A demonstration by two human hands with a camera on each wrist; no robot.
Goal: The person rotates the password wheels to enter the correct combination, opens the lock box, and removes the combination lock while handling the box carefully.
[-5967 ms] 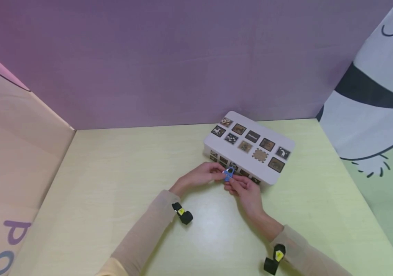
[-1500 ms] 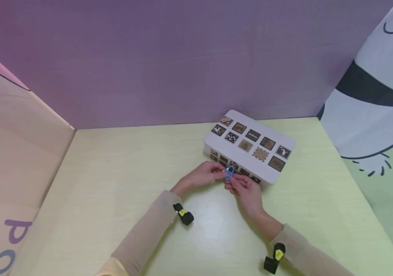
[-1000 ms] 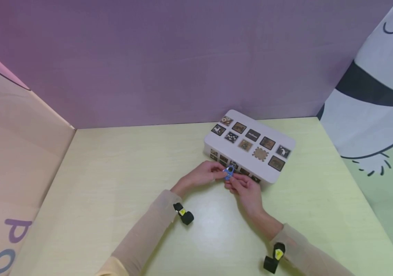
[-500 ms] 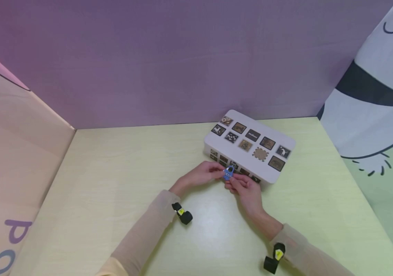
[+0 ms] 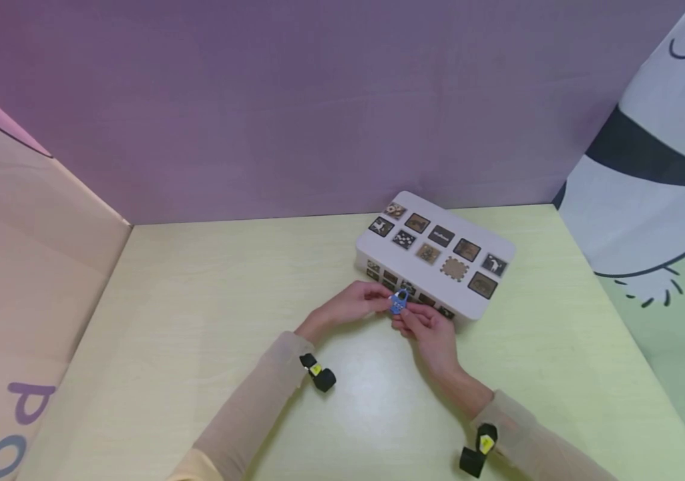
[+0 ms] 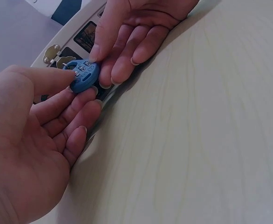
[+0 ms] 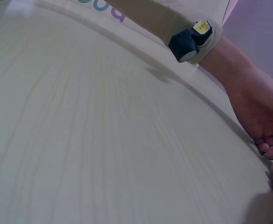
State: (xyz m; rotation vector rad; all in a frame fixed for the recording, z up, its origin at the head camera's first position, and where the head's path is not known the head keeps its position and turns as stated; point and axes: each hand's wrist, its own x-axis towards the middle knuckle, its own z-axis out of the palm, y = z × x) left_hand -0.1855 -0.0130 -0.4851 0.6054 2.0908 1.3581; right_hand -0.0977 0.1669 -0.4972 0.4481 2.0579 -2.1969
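Observation:
A small blue combination padlock [image 5: 398,302] with number dials sits at the front side of a white box [image 5: 469,304] printed with small pictures. In the left wrist view, the shackle of the padlock [image 6: 84,77] is at a brass clasp [image 6: 57,58] on the box; whether it is locked cannot be told. My left hand [image 5: 351,304] pinches the padlock's left side between thumb and fingers. From the right, my right hand [image 5: 432,337] pinches its lower edge, thumb on the dial face. The right wrist view catches my left hand [image 7: 262,105] and only a sliver of the right.
The box stands at an angle on a pale wooden table [image 5: 228,280], near the purple back wall [image 5: 288,120]. Printed cloth panels flank the table at left [image 5: 36,267] and right [image 5: 649,220]. Each wrist carries a black strapped camera [image 5: 321,377].
Both hands stay at the padlock throughout, and the box keeps its place. My left wrist has shifted very slightly left since one second ago.

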